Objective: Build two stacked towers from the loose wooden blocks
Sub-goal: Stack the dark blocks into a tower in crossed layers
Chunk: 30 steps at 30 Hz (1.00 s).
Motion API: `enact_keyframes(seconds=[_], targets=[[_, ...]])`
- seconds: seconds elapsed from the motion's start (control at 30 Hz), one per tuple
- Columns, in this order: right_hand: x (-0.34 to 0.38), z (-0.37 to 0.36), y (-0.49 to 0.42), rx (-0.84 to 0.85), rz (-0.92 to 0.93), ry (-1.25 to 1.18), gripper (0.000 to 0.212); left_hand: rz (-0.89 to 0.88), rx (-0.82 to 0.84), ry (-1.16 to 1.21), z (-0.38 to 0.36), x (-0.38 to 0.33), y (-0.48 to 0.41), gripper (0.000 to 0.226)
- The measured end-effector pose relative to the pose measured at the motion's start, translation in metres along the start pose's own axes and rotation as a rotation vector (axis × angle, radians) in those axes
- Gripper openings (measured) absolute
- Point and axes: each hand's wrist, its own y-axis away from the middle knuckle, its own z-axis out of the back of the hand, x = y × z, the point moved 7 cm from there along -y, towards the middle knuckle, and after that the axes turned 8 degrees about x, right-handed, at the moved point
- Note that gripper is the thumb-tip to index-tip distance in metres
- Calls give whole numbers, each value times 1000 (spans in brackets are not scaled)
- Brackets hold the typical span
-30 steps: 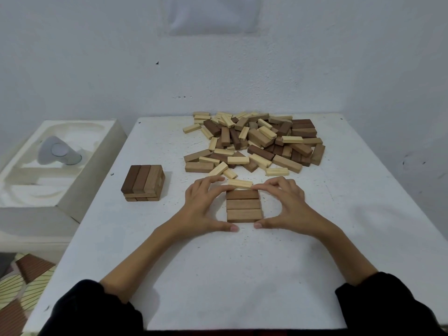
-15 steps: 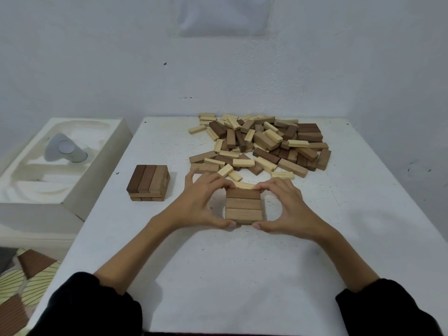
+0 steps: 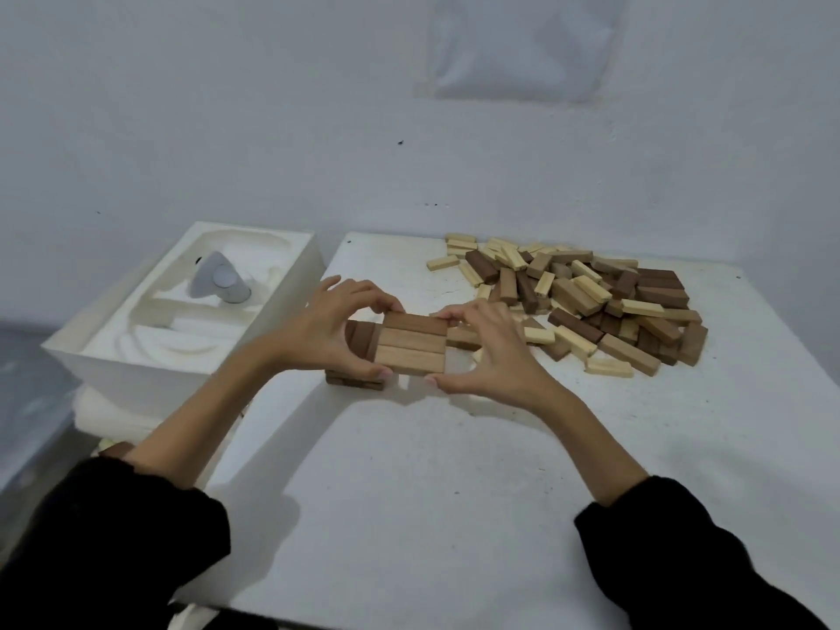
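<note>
A row of three light brown blocks, pressed side by side, hangs above the white table. My left hand grips its left end and my right hand grips its right end. Just behind and below the row, partly hidden by my left hand, stands a low stack of dark brown blocks. A big heap of loose light and dark wooden blocks lies at the table's far right.
A white foam tray with a grey device in it sits left of the table, close to the dark stack. A white wall rises behind the table.
Both hands lifted the three-block row off the table and carried it left, up to the dark stack. The camera has turned left.
</note>
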Motion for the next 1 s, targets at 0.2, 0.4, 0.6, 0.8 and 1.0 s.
enact_keyframes(seconds=[0.2, 0.4, 0.6, 0.8, 1.0], targets=[[14, -20, -46, 29, -17, 21, 90, 57, 8, 15, 23, 38, 7, 58], [16, -35, -60, 61, -32, 21, 91, 89, 24, 76, 19, 60, 12, 57], [12, -47, -59, 77, -43, 39, 92, 97, 36, 97, 10, 70, 19, 67], [12, -50, -59, 69, -45, 58, 90, 95, 44, 123, 5, 75, 19, 67], [9, -52, -57, 76, -60, 16, 88, 134, 93, 295, -3, 79, 24, 80]])
